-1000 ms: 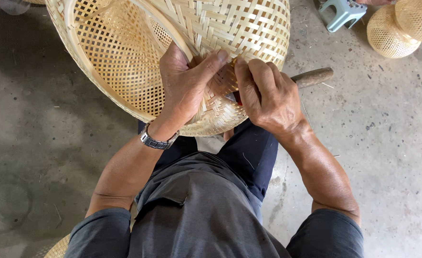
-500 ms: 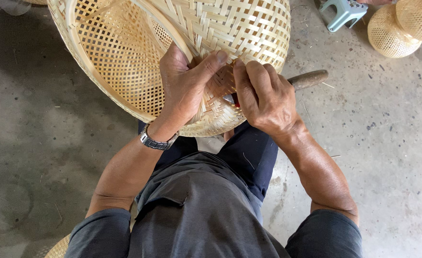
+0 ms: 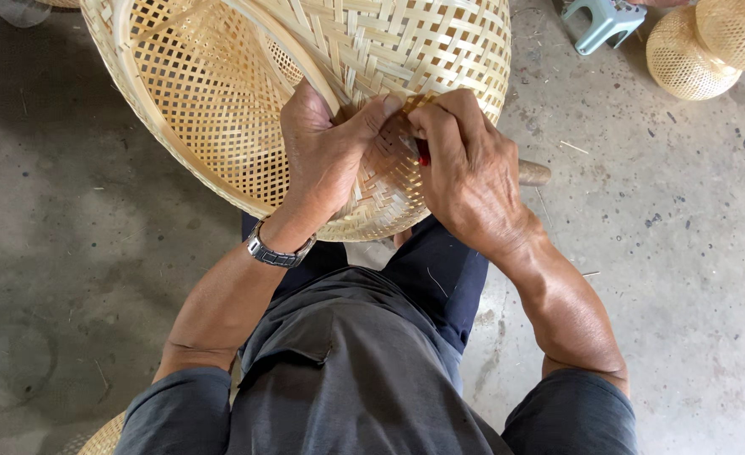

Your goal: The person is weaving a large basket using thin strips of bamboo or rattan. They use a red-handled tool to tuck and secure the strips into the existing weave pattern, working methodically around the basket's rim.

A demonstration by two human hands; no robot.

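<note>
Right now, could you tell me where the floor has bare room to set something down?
Bare concrete floor left of the woven bamboo basket, and right of the right hand. Crowded top right: small baskets and plastic stool.

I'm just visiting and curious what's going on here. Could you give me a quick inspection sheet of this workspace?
Surface: grey concrete floor, dusty, with scattered bits.
Job's things: large woven bamboo basket, tilted over the lap; wooden-handled tool, mostly hidden.
Clutter: two finished baskets, small blue stool.
Hands: left hand grips the weave; right hand closed on the tool.
Cables: nothing seen.
Surroundings: another basket's edge at lower left.
</note>
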